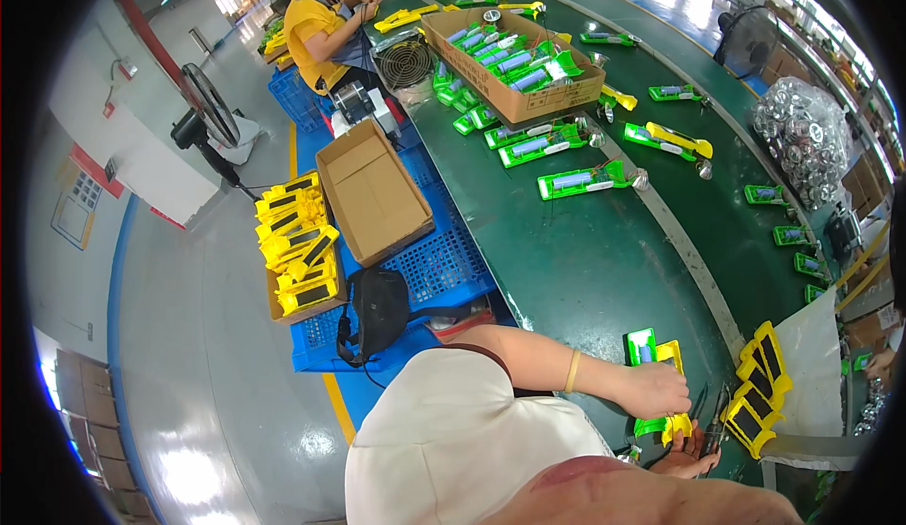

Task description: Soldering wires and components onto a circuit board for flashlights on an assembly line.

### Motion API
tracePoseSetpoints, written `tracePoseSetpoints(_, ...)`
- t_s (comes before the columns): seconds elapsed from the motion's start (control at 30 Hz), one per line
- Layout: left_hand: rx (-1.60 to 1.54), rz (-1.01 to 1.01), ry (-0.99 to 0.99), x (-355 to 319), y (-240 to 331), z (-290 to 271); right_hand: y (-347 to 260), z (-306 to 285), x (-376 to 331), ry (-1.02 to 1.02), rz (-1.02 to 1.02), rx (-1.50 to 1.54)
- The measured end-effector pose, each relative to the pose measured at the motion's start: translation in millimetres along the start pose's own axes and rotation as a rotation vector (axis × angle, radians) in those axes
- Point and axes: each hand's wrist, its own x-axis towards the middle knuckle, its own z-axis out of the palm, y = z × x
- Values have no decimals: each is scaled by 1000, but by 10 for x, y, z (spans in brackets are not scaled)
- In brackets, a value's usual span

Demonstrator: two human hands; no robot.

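Green casing (641, 348) and yellow casing (670, 351) lie side by side on the table (585, 280), right under our left grip (656, 390). Both tops stick out beyond it, both lower ends toward us; a blue cell (645, 356) shows in the green one. Left grip is curled down over the pair; fingertips hidden, so we can't tell what it pinches. Right grip (694, 451) sits just below, palm partly up, fingers bent by the yellow casing's lower end. Can't tell if it's clenched on anything; a dark tool (719, 416) is right beside it.

To do this well, we'd steady both casings flat with the left, work small with the right, and avoid tugging any wires between them. Mind the tool near our fingers.

Right of the grips: a stack of yellow casings (760, 383). Well beyond them: loose green casings (571, 183), then a loaded cardboard box (557, 103).
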Motion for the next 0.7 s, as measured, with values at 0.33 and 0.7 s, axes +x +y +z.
tracePoseSetpoints(0.33,-4,7,14,-5,17,-19,43,-81,13,-58,-48,-11)
tracePoseSetpoints(0.7,-2,2,15,8,17,-32,54,-101,14,-77,-55,5)
